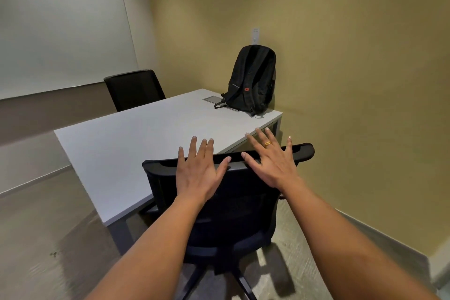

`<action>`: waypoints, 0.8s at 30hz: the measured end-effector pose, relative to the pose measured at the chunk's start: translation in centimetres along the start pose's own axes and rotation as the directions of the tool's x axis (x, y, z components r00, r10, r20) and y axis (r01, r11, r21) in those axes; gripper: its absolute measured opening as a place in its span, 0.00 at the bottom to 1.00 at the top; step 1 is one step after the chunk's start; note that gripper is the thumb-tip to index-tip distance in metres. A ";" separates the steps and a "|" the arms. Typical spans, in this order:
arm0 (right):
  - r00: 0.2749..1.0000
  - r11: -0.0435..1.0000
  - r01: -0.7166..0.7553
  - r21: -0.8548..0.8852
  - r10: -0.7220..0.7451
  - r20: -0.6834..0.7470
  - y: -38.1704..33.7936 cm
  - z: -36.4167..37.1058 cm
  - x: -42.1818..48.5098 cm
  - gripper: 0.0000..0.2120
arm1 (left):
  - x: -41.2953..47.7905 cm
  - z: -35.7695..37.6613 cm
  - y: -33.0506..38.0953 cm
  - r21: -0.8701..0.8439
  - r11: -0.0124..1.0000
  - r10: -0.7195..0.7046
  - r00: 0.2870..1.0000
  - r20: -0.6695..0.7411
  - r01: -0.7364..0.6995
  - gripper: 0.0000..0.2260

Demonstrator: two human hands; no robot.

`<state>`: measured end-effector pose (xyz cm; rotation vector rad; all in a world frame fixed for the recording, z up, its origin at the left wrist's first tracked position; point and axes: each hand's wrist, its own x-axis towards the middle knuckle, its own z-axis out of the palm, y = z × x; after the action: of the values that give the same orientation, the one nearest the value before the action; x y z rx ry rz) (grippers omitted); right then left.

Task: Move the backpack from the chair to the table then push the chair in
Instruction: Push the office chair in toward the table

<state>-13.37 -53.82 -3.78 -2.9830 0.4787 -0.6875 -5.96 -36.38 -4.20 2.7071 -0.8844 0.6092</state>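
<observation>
- Your left hand and right hand are spread flat, fingers splayed, grasping nothing, at the top of the chair back.
- The chair stands at the bench edge.
- The backpack stands upright on the bench's far corner, by the wall.

The backpack stood upright at the far right corner of the bench, against the wall. The near chair sat at the bench's near edge, its seat seemingly partly under. Another chair stood behind the bench's far side.
</observation>
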 end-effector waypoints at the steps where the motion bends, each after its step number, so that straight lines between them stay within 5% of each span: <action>1: 1.000 1.000 0.007 0.003 -0.007 -0.001 0.4 0.1 0.5 0.30 | 0.5 0.2 0.2 0.001 1.000 -0.006 1.000 -0.001 0.006 0.38; 24: 0.953 0.945 0.295 0.144 -0.301 0.019 16.1 7.1 18.5 0.32 | 15.6 8.9 11.3 0.161 0.935 -0.318 0.948 -0.023 0.317 0.33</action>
<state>0.82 -75.04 -4.15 -2.9558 -0.0279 -0.6459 1.44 -56.28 -4.07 2.9082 -0.3935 0.6282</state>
